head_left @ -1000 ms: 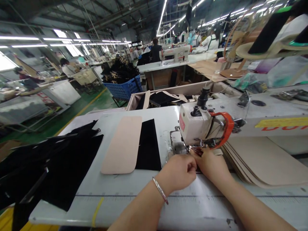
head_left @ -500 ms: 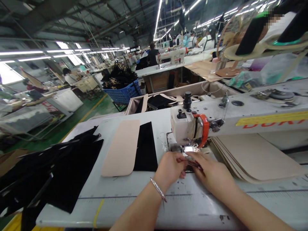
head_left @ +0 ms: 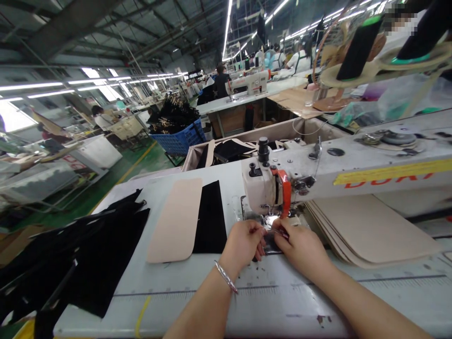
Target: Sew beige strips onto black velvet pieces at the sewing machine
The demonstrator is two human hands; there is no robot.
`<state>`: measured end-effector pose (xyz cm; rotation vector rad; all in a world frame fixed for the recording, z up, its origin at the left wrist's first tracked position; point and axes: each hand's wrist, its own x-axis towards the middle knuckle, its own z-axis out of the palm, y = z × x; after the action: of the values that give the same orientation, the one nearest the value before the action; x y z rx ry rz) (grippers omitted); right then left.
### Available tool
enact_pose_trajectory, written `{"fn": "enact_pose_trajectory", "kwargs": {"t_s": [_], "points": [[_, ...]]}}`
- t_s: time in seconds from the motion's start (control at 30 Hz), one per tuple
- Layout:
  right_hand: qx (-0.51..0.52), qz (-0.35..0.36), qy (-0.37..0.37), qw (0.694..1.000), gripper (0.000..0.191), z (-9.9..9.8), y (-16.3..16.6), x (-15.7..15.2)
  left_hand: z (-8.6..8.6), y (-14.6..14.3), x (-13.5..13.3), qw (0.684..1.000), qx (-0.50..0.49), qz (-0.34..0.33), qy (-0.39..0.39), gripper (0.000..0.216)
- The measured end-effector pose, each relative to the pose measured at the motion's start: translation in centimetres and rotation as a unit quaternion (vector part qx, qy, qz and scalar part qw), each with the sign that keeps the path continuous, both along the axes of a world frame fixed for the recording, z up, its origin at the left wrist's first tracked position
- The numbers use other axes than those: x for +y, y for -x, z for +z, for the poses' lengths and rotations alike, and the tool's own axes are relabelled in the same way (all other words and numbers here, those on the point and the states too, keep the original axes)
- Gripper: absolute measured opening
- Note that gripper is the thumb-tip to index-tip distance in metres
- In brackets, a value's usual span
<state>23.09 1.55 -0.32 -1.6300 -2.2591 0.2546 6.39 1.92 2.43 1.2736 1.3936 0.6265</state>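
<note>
Just in front of the sewing machine (head_left: 259, 190), both hands work close together below its needle area. My left hand (head_left: 242, 242) has thumb and index finger pinched together, and a silvery bangle circles that wrist. Close by on the right, my right hand (head_left: 300, 245) is closed, its fingertips around something small that I cannot make out. The fingers hide part of the metal plate under the presser foot. A beige rounded panel (head_left: 174, 221) lies left of the hands, partly over a black fabric piece (head_left: 212, 219).
Beige panels are stacked (head_left: 377, 230) under the machine arm. Black fabric pieces (head_left: 106, 254) hang over the table's left edge. Behind the table are a beige-walled bin (head_left: 318, 129) and a full blue basket (head_left: 180, 141). Thread cones (head_left: 360, 49) stand upper right. Several people work farther off.
My hands have drawn slightly apart, leaving a small gap between their fingertips. The view has shifted slightly, so the machine appears farther left. The panels stay in place.
</note>
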Motion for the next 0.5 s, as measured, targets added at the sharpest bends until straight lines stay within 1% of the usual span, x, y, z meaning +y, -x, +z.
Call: {"fn": "enact_pose_trajectory", "kwargs": {"t_s": [0.1,0.17,0.23,0.27,0.33,0.37,0.43,0.5], "points": [[0.002,0.019,0.0,1.0,0.017,-0.2,-0.5,-0.4,0.2,0.0,-0.4,1.0,0.02,-0.019,-0.005,0.022],[-0.015,0.034,-0.003,0.999,0.032,-0.4,-0.8,-0.6,0.4,0.2,-0.8,0.997,0.044,-0.053,-0.025,0.021],[-0.037,0.048,-0.007,0.998,0.05,-0.4,-0.8,-0.8,0.7,0.5,-0.9,0.99,0.088,-0.083,-0.075,0.023],[-0.047,0.054,-0.008,0.997,0.055,-0.3,-0.8,-0.8,0.9,0.7,-0.9,0.983,0.119,-0.088,-0.11,0.024],[-0.064,0.061,-0.01,0.996,0.056,-0.1,-0.5,-0.9,1.3,1.2,-0.4,0.963,0.188,-0.078,-0.176,0.024],[-0.071,0.062,-0.011,0.995,0.054,0.0,-0.3,-0.9,1.5,1.4,-0.1,0.955,0.215,-0.069,-0.195,0.023],[-0.08,0.061,-0.013,0.995,0.052,0.2,0.0,-0.9,1.9,1.8,0.7,0.95,0.236,-0.06,-0.194,0.021],[-0.082,0.06,-0.014,0.995,0.05,0.2,0.1,-0.9,2.2,2.0,1.3,0.961,0.22,-0.072,-0.153,0.019]]}}
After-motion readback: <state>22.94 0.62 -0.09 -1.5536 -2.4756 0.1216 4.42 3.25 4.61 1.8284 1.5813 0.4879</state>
